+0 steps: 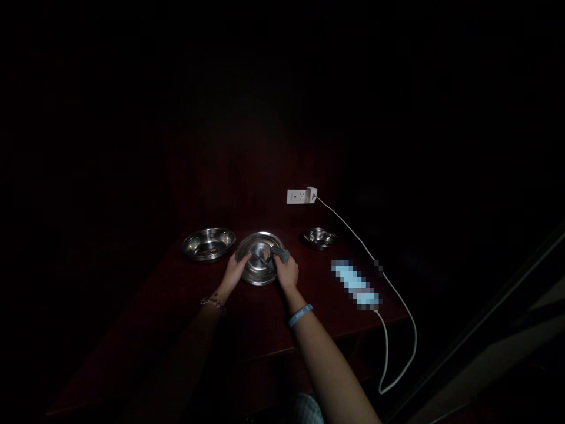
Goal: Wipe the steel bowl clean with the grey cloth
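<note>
A shiny round metal plate [260, 274] is held between my hands over the dark red table. My left hand [236, 270] grips its left rim, thumb on the upper face and fingers hidden beneath. On the right side, my right hand [288, 271] is closed on a dark grey cloth [281, 254], pressed against the plate's rim. Left of the plate stands a stack of metal dishes [208, 244], a small label visible inside the top one. A smaller metal bowl [320, 237] sits to the right, apart from my right hand.
Blurred out by pixelation, a lit phone-like device [355, 284] lies at the table's right. Its white cable [415, 335] loops over the front edge and runs up to a plug in the wall outlet [296, 196]. The dark red table [265, 321] ends close to my forearms.
</note>
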`<state>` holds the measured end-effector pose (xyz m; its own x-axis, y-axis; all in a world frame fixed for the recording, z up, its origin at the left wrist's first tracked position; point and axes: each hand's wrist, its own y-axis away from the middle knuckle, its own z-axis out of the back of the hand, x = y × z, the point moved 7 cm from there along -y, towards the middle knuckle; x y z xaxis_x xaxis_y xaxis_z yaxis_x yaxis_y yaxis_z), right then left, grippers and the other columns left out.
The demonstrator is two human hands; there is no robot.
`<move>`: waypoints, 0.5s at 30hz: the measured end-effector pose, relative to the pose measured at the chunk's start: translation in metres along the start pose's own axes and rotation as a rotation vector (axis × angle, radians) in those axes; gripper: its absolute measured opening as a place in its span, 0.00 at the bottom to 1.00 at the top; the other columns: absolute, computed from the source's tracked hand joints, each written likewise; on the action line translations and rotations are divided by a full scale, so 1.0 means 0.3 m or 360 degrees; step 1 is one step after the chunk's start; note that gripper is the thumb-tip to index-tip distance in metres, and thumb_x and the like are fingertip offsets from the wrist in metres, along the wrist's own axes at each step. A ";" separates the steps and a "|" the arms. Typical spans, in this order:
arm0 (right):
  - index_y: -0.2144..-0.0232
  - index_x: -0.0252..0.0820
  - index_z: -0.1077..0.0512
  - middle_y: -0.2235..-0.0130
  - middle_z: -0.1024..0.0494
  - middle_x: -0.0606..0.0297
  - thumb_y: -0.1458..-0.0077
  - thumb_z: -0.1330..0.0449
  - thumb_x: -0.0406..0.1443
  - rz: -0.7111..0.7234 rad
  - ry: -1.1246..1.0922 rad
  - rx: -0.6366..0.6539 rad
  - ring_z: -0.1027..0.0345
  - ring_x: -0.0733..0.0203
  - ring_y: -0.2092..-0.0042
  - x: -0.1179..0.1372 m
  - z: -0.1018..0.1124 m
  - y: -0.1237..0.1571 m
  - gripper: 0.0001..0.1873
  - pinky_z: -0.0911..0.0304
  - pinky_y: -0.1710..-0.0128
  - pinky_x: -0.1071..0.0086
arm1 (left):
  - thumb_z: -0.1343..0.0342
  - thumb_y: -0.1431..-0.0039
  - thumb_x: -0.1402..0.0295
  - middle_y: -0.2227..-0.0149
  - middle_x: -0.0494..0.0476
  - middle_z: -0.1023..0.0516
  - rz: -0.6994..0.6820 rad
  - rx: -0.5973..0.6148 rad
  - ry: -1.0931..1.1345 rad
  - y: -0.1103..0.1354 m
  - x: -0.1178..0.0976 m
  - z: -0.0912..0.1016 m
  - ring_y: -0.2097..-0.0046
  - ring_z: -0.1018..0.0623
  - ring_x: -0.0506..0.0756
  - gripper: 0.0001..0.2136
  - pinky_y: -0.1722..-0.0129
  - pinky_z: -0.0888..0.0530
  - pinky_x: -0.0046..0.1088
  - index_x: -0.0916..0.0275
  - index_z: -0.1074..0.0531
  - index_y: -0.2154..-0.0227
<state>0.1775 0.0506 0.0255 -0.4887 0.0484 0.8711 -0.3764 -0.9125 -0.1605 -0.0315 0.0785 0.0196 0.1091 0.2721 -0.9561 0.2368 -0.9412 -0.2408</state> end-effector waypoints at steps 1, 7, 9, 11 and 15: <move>0.53 0.45 0.19 0.52 0.15 0.58 0.38 0.40 0.44 0.0003 0.0006 0.0003 0.20 0.54 0.51 0.000 0.000 0.000 0.16 0.29 0.51 0.68 | 0.35 0.52 0.64 0.54 0.63 0.14 -0.0006 0.0003 -0.0005 0.001 -0.003 -0.001 0.44 0.20 0.66 0.16 0.37 0.29 0.47 0.64 0.21 0.60; 0.55 0.45 0.18 0.53 0.15 0.58 0.38 0.40 0.44 -0.0008 0.0000 -0.0010 0.20 0.53 0.52 -0.003 -0.001 -0.002 0.16 0.29 0.51 0.67 | 0.35 0.52 0.64 0.54 0.64 0.14 -0.0026 -0.0015 -0.0026 0.013 -0.025 -0.004 0.42 0.21 0.66 0.15 0.37 0.29 0.48 0.64 0.21 0.61; 0.54 0.45 0.18 0.53 0.15 0.58 0.39 0.40 0.44 -0.0014 -0.0007 -0.0011 0.20 0.53 0.52 -0.003 0.000 -0.002 0.16 0.29 0.51 0.67 | 0.35 0.52 0.65 0.54 0.63 0.14 -0.0007 -0.0014 -0.0019 0.016 -0.029 -0.005 0.43 0.20 0.66 0.15 0.37 0.29 0.47 0.64 0.21 0.61; 0.54 0.45 0.18 0.53 0.15 0.59 0.38 0.40 0.44 -0.0016 0.0000 -0.0003 0.20 0.53 0.52 -0.001 0.000 -0.001 0.16 0.29 0.51 0.67 | 0.35 0.52 0.66 0.54 0.63 0.14 0.0015 -0.0011 -0.0018 0.018 -0.031 -0.006 0.43 0.20 0.66 0.14 0.37 0.29 0.48 0.64 0.21 0.61; 0.54 0.44 0.19 0.53 0.15 0.58 0.38 0.40 0.44 -0.0010 0.0005 0.0001 0.20 0.53 0.52 0.002 0.003 0.002 0.17 0.29 0.51 0.67 | 0.35 0.52 0.66 0.53 0.64 0.14 0.0042 -0.0029 -0.0035 0.016 -0.028 -0.003 0.44 0.19 0.66 0.14 0.38 0.28 0.47 0.65 0.21 0.61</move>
<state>0.1777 0.0496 0.0262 -0.4889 0.0554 0.8706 -0.3789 -0.9124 -0.1548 -0.0304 0.0719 0.0266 0.0942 0.2426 -0.9655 0.2519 -0.9441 -0.2126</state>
